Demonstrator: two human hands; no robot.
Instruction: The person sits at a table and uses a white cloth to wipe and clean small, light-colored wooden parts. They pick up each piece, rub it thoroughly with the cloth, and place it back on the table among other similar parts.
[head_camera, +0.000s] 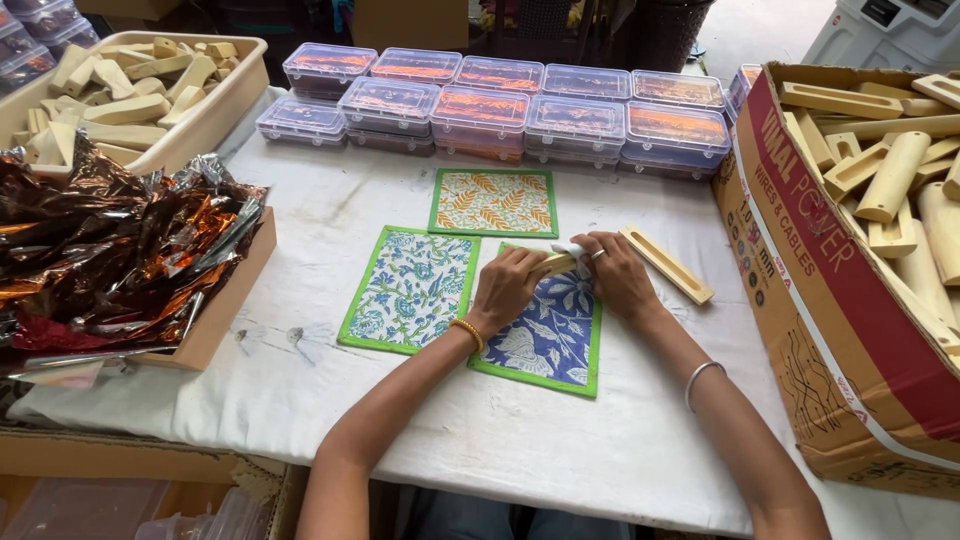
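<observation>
The left hand (505, 285) is clamped around a pale wooden block (556, 264), fingers together over its near end, pressing it onto the dark blue floral mat (545, 330). At the block's far end, the right hand (618, 275) pinches a bit of white cloth (570, 249). Steady pressure and short strokes would likely suit this step best. Just right of the right fingers lies a slotted wooden strip (667, 264), smooth and rectangular. Left of the left fingers, 2 quilted printed mats lie flat, green-edged.

wooden piece (556, 263) mostly hidden under the hands (560, 280); cardboard box (800, 300) cut off at right edge
</observation>
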